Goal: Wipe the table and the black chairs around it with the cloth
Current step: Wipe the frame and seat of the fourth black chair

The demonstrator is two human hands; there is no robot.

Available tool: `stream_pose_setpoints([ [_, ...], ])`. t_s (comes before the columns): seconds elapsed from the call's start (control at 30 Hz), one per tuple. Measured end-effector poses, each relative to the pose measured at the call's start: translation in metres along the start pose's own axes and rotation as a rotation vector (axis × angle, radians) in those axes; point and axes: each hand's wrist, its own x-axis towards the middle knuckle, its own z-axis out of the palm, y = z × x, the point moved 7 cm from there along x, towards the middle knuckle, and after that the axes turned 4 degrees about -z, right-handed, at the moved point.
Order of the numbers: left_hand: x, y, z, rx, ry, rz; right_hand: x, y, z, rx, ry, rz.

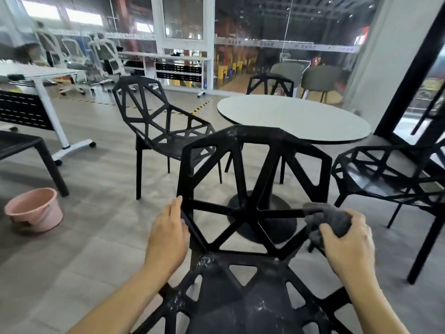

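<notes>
**Head view: two hands on the nearest of four black chairs**

Head camera looks down on two bare hands working at one chair. The nearest black chair (252,213) has whitish smears on its seat and back. The left hand (168,235) lies along the left edge of its backrest, fingers straight and pressed against the frame. The right hand (346,239) is curled round a bunched grey cloth (330,219), holding it against the right end of a backrest strut.

I count four black lattice chairs: this one, a second chair (166,131) to the left, a third chair (390,174) to the right, and a fourth chair (271,85) beyond the table, its lower part hidden by the tabletop. The near backrest stands in front of the round white table (296,116) and partly hides its dark pedestal.

One pink bucket (33,209) sits on the floor at the left; I cannot tell what is in it. A white desk (41,73) and pale office chairs (101,56) stand further back.
</notes>
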Motion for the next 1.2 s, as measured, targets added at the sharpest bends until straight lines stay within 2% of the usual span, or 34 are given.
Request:
stream_pose_setpoints([
  [0.1,0.064,0.055,-0.013,0.022,0.124,0.181,0.032,-0.066,0.003,0.16,0.12,-0.238],
  [0.2,0.131,0.096,-0.018,0.086,0.241,0.298,0.066,-0.118,0.011,0.193,0.257,-0.442],
  [0.27,0.166,0.101,-0.011,0.14,0.231,0.258,0.09,-0.143,0.018,0.15,0.315,-0.546],
  [0.33,0.183,0.092,-0.001,0.195,0.223,0.173,0.114,-0.153,0.033,-0.016,0.349,-0.618],
  [0.4,0.184,0.086,0.004,0.22,0.288,0.154,0.135,-0.148,0.062,-0.146,0.284,-0.634],
  [0.47,0.182,0.083,0.005,0.196,0.34,0.157,0.146,-0.137,0.091,-0.14,0.216,-0.625],
  [0.53,0.182,0.081,0.007,0.168,0.376,0.146,0.145,-0.143,0.115,-0.103,0.24,-0.66],
  [0.6,0.183,0.081,0.006,0.147,0.398,0.137,0.13,-0.176,0.147,-0.083,0.21,-0.766],
  [0.7,0.184,0.079,0.005,0.125,0.408,0.149,0.099,-0.239,0.2,-0.011,0.04,-0.899],
  [0.77,0.186,0.074,0.003,0.079,0.403,0.158,0.091,-0.257,0.212,-0.006,-0.004,-0.93],
  [0.87,0.184,0.075,0.001,0.099,0.402,0.163,0.1,-0.238,0.196,-0.093,-0.043,-1.029],
  [0.93,0.182,0.078,0.001,0.107,0.418,0.159,0.123,-0.204,0.167,-0.157,0.017,-1.009],
  [1.0,0.18,0.079,0.0,0.094,0.429,0.146,0.149,-0.165,0.129,-0.208,0.113,-0.889],
  [1.07,0.18,0.08,0.001,0.08,0.427,0.142,0.165,-0.14,0.104,-0.262,0.142,-0.782],
  [1.13,0.181,0.079,0.002,0.067,0.395,0.129,0.168,-0.139,0.102,-0.278,0.174,-0.677],
  [1.2,0.183,0.078,0.002,0.062,0.363,0.116,0.157,-0.161,0.122,-0.247,0.202,-0.647],
])
